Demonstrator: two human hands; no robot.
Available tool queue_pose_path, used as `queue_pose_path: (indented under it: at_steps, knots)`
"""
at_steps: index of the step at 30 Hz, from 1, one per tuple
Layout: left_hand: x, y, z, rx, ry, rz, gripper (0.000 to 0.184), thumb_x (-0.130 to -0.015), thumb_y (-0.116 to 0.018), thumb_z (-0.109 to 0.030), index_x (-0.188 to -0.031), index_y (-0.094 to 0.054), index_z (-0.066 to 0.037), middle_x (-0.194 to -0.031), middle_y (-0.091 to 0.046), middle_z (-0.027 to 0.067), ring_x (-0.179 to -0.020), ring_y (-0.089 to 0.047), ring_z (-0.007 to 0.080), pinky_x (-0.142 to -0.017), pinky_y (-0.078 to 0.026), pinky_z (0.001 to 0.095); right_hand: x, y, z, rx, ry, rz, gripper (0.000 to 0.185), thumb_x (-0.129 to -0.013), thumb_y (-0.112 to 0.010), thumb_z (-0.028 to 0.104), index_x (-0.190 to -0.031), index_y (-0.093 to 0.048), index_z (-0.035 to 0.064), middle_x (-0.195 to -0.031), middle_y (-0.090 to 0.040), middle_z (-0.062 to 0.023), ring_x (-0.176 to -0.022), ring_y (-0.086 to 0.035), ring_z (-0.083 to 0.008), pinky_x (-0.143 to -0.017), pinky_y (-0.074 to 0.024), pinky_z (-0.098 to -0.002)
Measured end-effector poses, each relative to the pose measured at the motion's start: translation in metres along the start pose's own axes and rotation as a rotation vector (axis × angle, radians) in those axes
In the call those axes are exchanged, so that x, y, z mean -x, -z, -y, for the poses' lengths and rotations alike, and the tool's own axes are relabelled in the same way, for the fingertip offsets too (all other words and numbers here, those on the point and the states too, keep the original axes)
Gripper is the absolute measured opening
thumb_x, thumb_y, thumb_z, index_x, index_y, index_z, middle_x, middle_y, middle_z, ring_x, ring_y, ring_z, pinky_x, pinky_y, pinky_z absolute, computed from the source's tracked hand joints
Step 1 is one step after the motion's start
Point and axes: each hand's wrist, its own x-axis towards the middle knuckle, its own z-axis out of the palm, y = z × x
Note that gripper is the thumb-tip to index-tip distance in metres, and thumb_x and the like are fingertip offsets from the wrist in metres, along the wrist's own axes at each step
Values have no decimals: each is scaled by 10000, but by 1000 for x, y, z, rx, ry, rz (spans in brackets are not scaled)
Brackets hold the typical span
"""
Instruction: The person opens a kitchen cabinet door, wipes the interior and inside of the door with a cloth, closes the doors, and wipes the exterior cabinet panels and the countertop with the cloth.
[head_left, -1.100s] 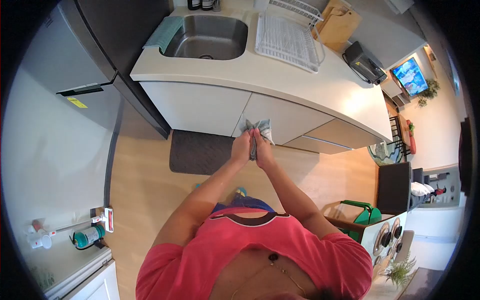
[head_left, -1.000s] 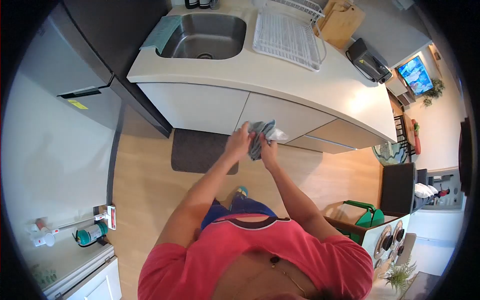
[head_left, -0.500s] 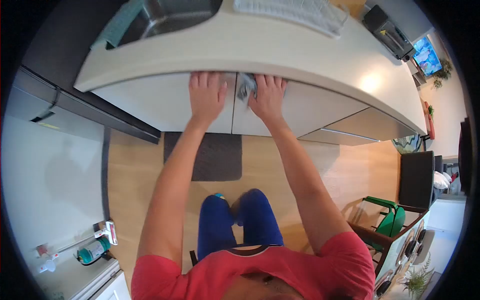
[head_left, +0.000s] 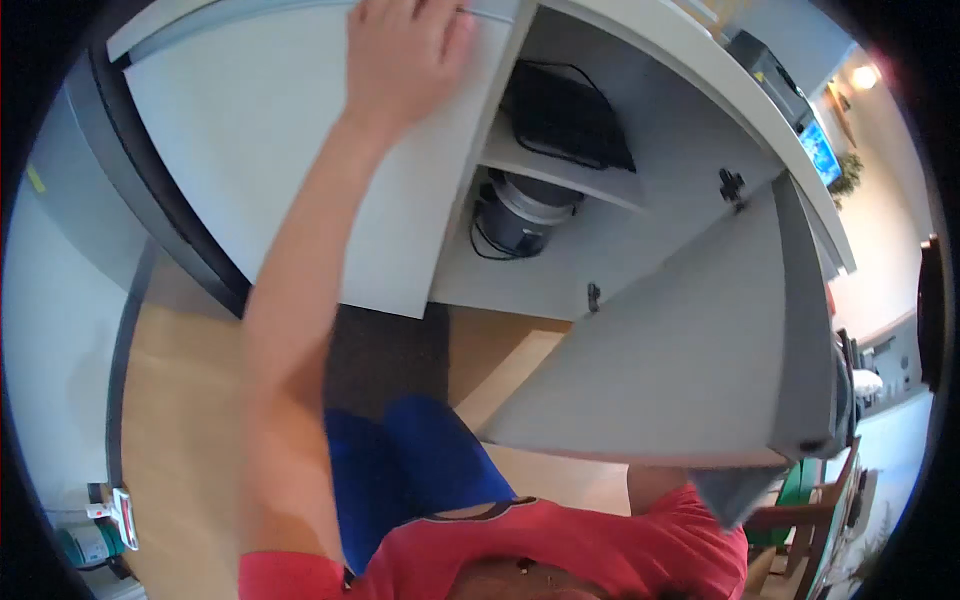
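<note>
Grey cloth [head_left: 738, 497] shows in the head view, hanging in a pointed fold beneath the lower edge of a cabinet door [head_left: 680, 360] that stands swung wide open. The right hand is hidden behind this door; only part of its arm [head_left: 655, 486] shows near the pink-red sleeve, so I cannot tell how its fingers are set or whether they hold the cloth. The left hand [head_left: 405, 55] lies open at the upper edge of the closed door [head_left: 270, 170], fingers reaching up and thumb a little apart, the tips partly cut off by the picture's top. It is empty as far as can be seen.

Between the two doors, the cabinet interior [head_left: 660, 150] is exposed. A black, flat-looking item [head_left: 570, 120] with a cord lies on the shelf [head_left: 560, 172], and below it sits a rounded dark appliance [head_left: 525, 222] with a silver band and a looping cord. Two metal hinges, [head_left: 733, 186] one above the other, show by the open door. The pale desk [head_left: 715, 75] runs over the cabinet, with a dark oven-like appliance [head_left: 765, 72] near its far part. Beneath the closed door, a dark mat [head_left: 388, 350] lies on the floor [head_left: 180, 400], just beyond the person's blue-clad legs [head_left: 410, 445].
</note>
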Motion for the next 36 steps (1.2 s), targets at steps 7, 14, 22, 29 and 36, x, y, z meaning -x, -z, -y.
queue_pose_path:
  at_steps: [7,14,22,29,36]
  knots:
    - [8,7,5,-44,-25,-35,226,-870,-481,-285,-1000,-599,-142,-997,-574,31,-968,-492,229,-867,-327,382,18,116,-3,164,-168,-308,395,-745,-529,375,-971,-549,51,-962,-553,-123,-916,-533,-287,-834,-402,-415]
    - [13,1,12,79,-23,2,276,-866,-480,-331,-1038,-578,-140,-1048,-547,20,-1044,-448,243,-938,-280,405,27,188,-8,240,-311,-516,367,-744,-551,302,-1014,-527,55,-991,-549,-122,-918,-546,-280,-819,-442,-413]
    - [14,-13,8,81,-23,-37,294,-875,-465,-337,-1076,-565,-147,-1086,-533,21,-1079,-428,240,-960,-256,406,44,261,-3,182,-454,-667,367,-742,-576,218,-1065,-501,60,-1025,-544,-121,-920,-560,-271,-801,-488,-409]
    - [15,-17,9,34,-40,-64,271,-857,-500,-293,-1076,-566,-148,-1077,-532,22,-1071,-437,239,-944,-278,404,57,230,40,285,-335,-757,392,-755,-585,193,-1099,-479,38,-1029,-519,-119,-947,-533,-260,-810,-478,-381]
    - [12,-11,8,-13,-52,2,284,-850,-513,-272,-1106,-553,-156,-1090,-528,44,-1065,-444,249,-950,-284,417,115,93,20,626,-674,-173,433,-786,-580,230,-1120,-455,-17,-999,-465,-115,-1007,-453,-245,-850,-400,-318]
